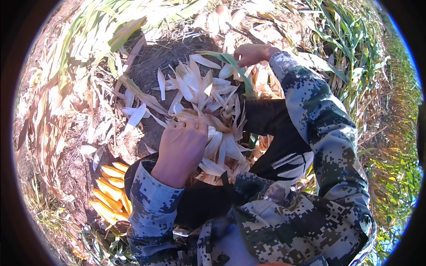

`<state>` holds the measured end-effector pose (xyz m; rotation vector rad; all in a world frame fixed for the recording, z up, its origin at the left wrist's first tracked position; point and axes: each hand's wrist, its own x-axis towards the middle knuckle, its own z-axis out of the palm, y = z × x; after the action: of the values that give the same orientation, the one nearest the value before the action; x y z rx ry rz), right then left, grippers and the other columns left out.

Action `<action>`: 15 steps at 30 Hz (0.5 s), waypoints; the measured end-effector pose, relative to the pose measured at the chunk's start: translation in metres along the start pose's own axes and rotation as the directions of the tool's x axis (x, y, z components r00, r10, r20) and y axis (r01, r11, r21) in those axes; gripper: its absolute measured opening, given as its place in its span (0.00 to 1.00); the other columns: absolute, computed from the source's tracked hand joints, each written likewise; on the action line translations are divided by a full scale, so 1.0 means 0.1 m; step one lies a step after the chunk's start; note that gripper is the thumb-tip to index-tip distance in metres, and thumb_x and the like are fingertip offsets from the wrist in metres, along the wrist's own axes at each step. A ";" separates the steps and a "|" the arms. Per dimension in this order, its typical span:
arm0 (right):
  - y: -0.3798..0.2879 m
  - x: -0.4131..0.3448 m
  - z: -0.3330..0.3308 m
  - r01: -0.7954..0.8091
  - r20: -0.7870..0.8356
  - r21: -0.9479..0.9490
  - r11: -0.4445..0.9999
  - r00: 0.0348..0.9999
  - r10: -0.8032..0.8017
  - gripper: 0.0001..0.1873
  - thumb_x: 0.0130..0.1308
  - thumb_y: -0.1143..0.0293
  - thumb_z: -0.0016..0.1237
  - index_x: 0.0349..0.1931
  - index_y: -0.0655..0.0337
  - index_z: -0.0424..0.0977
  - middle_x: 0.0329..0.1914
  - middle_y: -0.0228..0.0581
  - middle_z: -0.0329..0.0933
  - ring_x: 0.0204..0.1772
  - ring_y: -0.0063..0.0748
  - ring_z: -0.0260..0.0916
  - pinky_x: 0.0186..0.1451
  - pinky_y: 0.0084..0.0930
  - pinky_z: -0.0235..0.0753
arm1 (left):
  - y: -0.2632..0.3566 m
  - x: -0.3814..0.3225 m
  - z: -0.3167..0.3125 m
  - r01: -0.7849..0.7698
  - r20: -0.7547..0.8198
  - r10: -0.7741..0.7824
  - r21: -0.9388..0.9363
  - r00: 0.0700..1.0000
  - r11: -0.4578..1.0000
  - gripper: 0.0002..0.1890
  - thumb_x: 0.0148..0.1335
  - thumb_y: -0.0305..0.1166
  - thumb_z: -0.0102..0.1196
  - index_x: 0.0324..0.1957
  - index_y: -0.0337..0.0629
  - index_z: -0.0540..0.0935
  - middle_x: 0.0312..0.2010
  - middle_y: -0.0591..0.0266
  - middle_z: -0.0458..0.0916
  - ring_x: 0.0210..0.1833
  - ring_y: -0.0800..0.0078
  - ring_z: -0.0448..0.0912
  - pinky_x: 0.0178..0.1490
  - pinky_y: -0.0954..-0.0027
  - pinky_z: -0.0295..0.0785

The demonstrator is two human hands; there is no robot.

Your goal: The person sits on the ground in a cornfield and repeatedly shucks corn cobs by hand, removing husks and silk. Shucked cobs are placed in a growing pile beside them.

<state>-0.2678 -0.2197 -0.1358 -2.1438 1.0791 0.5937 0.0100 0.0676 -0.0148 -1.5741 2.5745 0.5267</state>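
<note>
My left hand [183, 146] is low over a heap of dry corn husks [193, 83] in front of me, its fingers curled onto a pale brown husk [186, 115]. Its palm side is hidden, so whether a cob lies beneath is unclear. Farther forward and to the right, my right hand [251, 56] hovers with bent fingers beside a long green corn leaf [246, 79]. Whether those fingertips pinch the leaf cannot be made out. More pale husks [226, 149] with brown silk lie between my black-clad legs [269, 116].
Bare yellow corn cobs [108, 196] are piled on the ground at my left. Dry stalks and leaves [53, 133] cover the soil on the left. At the right lie cut green corn stalks [346, 43], with standing plants [399, 166] along the far right edge.
</note>
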 end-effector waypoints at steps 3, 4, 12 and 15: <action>0.37 0.52 0.20 -0.055 -0.048 0.005 0.998 0.997 0.055 0.23 0.61 0.54 0.63 0.43 0.68 0.82 0.35 0.49 0.84 0.42 0.43 0.84 0.46 0.41 0.80 | -0.04 0.07 -0.04 -0.002 -0.018 0.003 0.023 1.000 1.000 0.16 0.62 0.27 0.59 0.52 0.35 0.79 0.40 0.49 0.85 0.43 0.55 0.87 0.48 0.58 0.79; 0.39 0.66 0.29 -0.041 -0.107 -0.030 0.999 0.993 0.038 0.22 0.61 0.54 0.63 0.42 0.67 0.82 0.35 0.50 0.85 0.41 0.44 0.84 0.47 0.41 0.80 | -0.06 0.07 -0.03 0.000 -0.029 0.001 0.039 1.000 0.999 0.17 0.62 0.27 0.59 0.53 0.35 0.79 0.40 0.50 0.85 0.43 0.55 0.87 0.48 0.58 0.79; 0.15 1.09 1.67 -0.270 -0.301 0.030 0.962 0.916 0.266 0.21 0.63 0.62 0.55 0.55 0.61 0.80 0.62 0.52 0.76 0.67 0.52 0.75 0.66 0.46 0.77 | -0.05 0.14 -0.24 0.023 0.038 -0.025 0.042 0.999 0.999 0.19 0.62 0.29 0.57 0.55 0.33 0.81 0.39 0.52 0.85 0.40 0.64 0.84 0.44 0.64 0.74; 0.33 1.05 1.74 -0.418 -0.314 0.042 0.908 0.857 0.409 0.18 0.63 0.65 0.52 0.52 0.60 0.82 0.60 0.52 0.79 0.65 0.54 0.77 0.65 0.49 0.79 | -0.06 0.18 -0.34 -0.002 0.084 0.003 -0.014 0.996 1.000 0.18 0.65 0.30 0.56 0.55 0.33 0.82 0.40 0.47 0.84 0.38 0.64 0.82 0.43 0.64 0.72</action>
<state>-0.2535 -0.1634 -0.3337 -2.0831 1.7477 0.4605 0.0101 0.0391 0.0110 -1.5194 2.5171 0.5993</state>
